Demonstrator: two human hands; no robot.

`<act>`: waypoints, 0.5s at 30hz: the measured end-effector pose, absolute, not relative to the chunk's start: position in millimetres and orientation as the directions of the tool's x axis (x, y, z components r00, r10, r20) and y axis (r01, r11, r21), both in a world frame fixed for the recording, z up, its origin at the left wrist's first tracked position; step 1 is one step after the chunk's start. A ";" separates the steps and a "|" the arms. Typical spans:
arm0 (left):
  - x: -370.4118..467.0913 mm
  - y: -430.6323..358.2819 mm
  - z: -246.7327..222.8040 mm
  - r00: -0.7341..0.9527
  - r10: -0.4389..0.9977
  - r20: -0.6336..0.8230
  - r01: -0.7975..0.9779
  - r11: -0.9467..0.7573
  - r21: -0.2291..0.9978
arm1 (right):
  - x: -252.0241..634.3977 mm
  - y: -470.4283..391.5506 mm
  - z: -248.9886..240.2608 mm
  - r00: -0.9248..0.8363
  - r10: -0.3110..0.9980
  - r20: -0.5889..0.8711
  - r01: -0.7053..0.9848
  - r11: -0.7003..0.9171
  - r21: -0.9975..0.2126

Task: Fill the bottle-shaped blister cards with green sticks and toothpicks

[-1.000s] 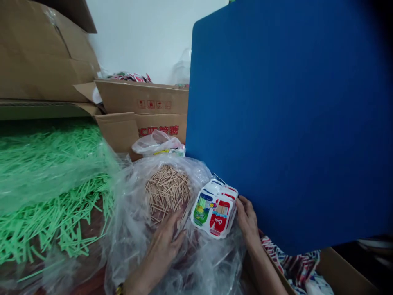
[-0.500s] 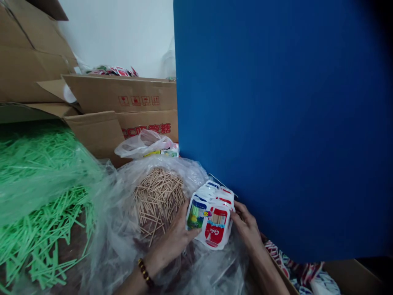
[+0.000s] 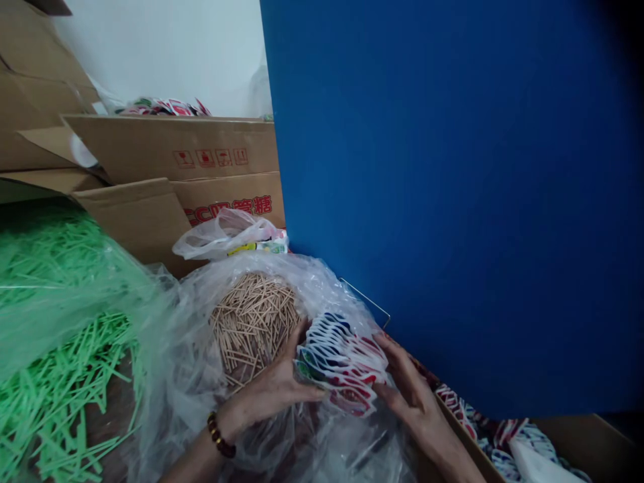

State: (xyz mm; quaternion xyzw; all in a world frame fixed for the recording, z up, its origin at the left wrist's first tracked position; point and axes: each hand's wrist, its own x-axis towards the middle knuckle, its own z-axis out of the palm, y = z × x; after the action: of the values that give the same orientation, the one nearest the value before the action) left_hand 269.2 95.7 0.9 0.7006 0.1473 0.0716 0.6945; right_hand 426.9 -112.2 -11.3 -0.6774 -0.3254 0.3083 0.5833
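Observation:
A stack of candy packets (image 3: pixel 342 365) with white edges and blue, green and red faces is held between my two hands. My left hand (image 3: pixel 274 392), with a beaded bracelet (image 3: pixel 220 436) at the wrist, grips the stack's left side, thumb along the near edge. Against the right side press the fingers of my right hand (image 3: pixel 410 389). The packets stand edge-up and slightly fanned. Just left of them, a pile of thin tan sticks (image 3: pixel 254 322) lies in an open clear plastic bag (image 3: pixel 186 342).
Bright green sticks (image 3: pixel 65 376) spill from a bag at the left. A cardboard box (image 3: pixel 221 147) with red print stands behind. A large blue panel (image 3: pixel 453 201) fills the right, with a thin metal wire (image 3: pixel 365 295) by its edge. More packets (image 3: pixel 457 409) lie in a box at lower right.
The packet stack has tipped from showing its printed faces to showing its edges, and its packets have spread apart. My view has shifted slightly to the right.

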 end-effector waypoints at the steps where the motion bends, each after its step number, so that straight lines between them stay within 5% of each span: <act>1: 268.3 97.8 4.6 0.949 0.294 -0.112 0.128 -0.035 0.991 | 422.9 -118.3 -11.4 0.597 0.800 -0.064 0.095 -0.150 -0.984; 7: 275.2 102.8 26.3 0.972 0.180 -0.149 0.186 -0.204 0.961 | 395.5 -136.0 -23.7 0.531 0.847 0.031 0.284 -0.144 -0.948; 15: 296.2 100.1 9.4 0.982 0.156 -0.104 0.109 -0.022 0.994 | 374.7 -97.6 -51.3 0.790 0.613 0.034 0.236 -0.253 -0.938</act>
State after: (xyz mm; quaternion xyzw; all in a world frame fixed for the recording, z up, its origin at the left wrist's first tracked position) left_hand 296.2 100.1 9.4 0.7146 0.0927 0.0170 0.6931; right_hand 374.7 -97.6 -51.3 -0.7724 -0.2748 0.1724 0.5461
